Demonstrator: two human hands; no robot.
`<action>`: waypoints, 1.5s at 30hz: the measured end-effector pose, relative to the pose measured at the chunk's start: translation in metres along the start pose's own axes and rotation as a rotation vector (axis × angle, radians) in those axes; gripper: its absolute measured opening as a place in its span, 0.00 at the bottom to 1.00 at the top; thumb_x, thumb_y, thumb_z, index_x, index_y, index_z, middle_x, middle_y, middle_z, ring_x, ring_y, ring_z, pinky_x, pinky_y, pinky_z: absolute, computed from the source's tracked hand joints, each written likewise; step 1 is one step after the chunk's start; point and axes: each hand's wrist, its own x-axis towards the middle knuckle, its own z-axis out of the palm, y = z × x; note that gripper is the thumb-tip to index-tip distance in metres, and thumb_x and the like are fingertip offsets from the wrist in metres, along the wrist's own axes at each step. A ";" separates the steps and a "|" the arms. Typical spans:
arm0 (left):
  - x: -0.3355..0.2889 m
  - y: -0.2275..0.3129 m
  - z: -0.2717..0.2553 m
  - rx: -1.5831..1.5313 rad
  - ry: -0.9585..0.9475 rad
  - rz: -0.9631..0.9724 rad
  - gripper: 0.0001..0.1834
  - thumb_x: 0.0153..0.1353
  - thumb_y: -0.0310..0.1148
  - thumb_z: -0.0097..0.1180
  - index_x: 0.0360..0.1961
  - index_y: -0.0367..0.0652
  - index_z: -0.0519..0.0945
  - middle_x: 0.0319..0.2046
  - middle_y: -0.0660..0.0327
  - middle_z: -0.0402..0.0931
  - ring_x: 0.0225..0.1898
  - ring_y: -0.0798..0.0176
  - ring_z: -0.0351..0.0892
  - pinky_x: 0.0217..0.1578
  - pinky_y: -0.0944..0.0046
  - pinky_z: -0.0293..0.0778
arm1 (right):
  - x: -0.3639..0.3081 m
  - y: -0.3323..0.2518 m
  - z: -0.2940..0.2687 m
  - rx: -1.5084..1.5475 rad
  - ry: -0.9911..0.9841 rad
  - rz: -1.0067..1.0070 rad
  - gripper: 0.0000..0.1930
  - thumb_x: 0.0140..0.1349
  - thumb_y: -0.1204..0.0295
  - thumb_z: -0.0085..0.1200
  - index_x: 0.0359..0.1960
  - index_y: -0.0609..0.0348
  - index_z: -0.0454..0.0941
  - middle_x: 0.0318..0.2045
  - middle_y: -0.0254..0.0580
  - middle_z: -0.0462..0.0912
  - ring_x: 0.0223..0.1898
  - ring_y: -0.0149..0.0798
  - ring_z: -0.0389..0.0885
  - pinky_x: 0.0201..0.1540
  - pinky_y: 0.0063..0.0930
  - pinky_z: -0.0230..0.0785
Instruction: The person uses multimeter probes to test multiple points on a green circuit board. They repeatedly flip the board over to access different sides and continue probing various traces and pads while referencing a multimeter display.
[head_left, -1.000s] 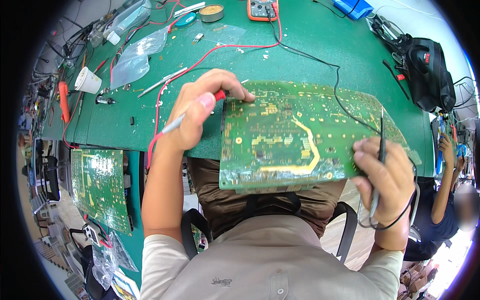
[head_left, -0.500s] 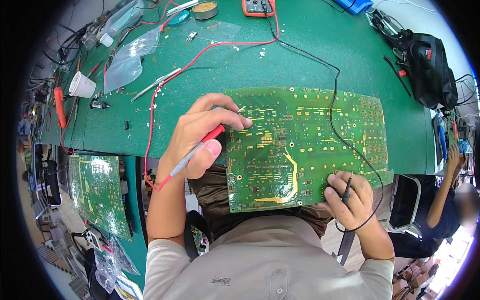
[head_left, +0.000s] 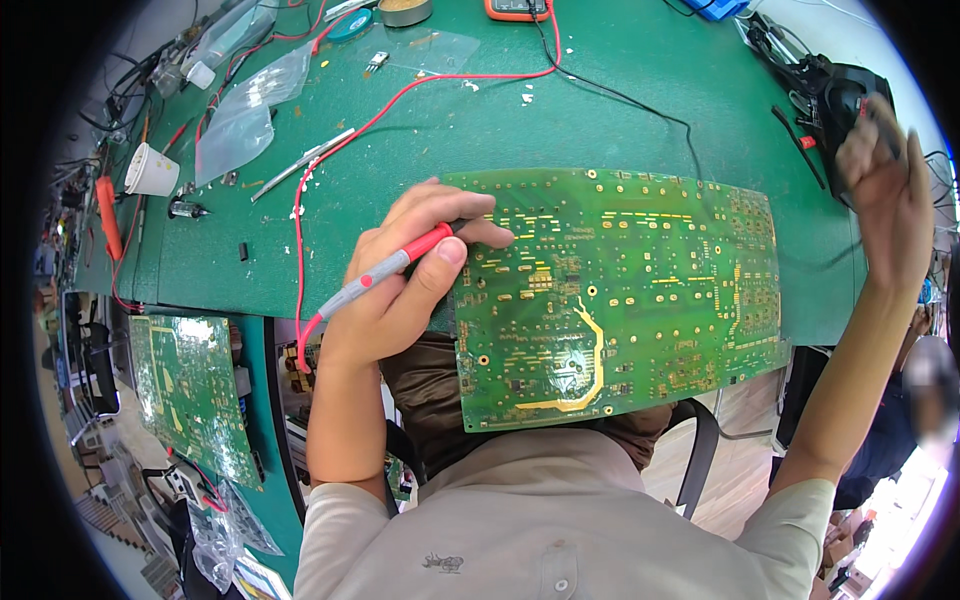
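A large green circuit board point(head_left: 660, 300) lies tilted over the table's near edge, above my lap. My left hand point(head_left: 410, 255) is at its upper left, closed round a red-and-grey test probe point(head_left: 385, 270), with fingertips against the board. The probe's tip is hidden by my fingers. Raised at the far right, my right hand point(head_left: 885, 190) is smeared by motion beside a black bag point(head_left: 835, 100). A dark slim shape among its fingers looks like the black test probe point(head_left: 885, 135); a blurred black lead trails toward that hand.
An orange multimeter point(head_left: 517, 9) sits at the far edge, with red and black leads crossing the green table point(head_left: 580, 125). Tweezers point(head_left: 303, 165), a white cup point(head_left: 152, 170) and plastic bags lie left. Another circuit board point(head_left: 195, 390) rests lower left. Someone sits at the right.
My right hand has left the board's lower right edge and swung up and right to the black bag. The black lead has shifted off the board's face. My left hand has moved only slightly.
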 end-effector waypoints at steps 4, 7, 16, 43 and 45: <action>0.000 -0.005 0.000 -0.028 0.001 0.032 0.20 0.73 0.36 0.51 0.58 0.34 0.82 0.40 0.56 0.90 0.50 0.52 0.81 0.69 0.42 0.62 | 0.003 0.017 0.041 0.002 -0.276 -0.067 0.19 0.77 0.68 0.48 0.61 0.72 0.72 0.39 0.40 0.77 0.42 0.33 0.74 0.50 0.27 0.68; -0.002 -0.006 0.000 -0.031 0.013 0.024 0.21 0.73 0.38 0.50 0.55 0.34 0.84 0.39 0.56 0.89 0.52 0.52 0.81 0.70 0.39 0.60 | -0.027 0.066 0.086 -0.282 -0.295 0.152 0.19 0.70 0.67 0.59 0.57 0.69 0.76 0.34 0.39 0.80 0.33 0.31 0.75 0.39 0.24 0.69; -0.012 -0.008 0.008 -0.234 0.143 -0.132 0.14 0.73 0.39 0.56 0.50 0.39 0.78 0.43 0.53 0.88 0.57 0.54 0.81 0.73 0.36 0.53 | -0.029 0.129 0.124 -0.290 -0.347 0.347 0.13 0.69 0.70 0.62 0.48 0.68 0.81 0.29 0.39 0.82 0.32 0.33 0.81 0.40 0.27 0.73; -0.012 -0.006 0.015 -0.259 0.240 -0.123 0.17 0.75 0.45 0.57 0.51 0.42 0.73 0.43 0.45 0.89 0.55 0.51 0.86 0.74 0.41 0.50 | -0.039 0.145 0.122 -0.202 -0.411 0.431 0.12 0.69 0.73 0.60 0.49 0.69 0.81 0.45 0.46 0.83 0.43 0.41 0.90 0.48 0.34 0.86; -0.012 -0.007 0.015 -0.265 0.248 -0.124 0.18 0.75 0.46 0.57 0.51 0.42 0.73 0.42 0.46 0.89 0.55 0.51 0.86 0.73 0.41 0.51 | -0.039 0.146 0.122 -0.205 -0.420 0.402 0.12 0.69 0.73 0.60 0.49 0.69 0.81 0.44 0.46 0.83 0.42 0.42 0.90 0.48 0.33 0.85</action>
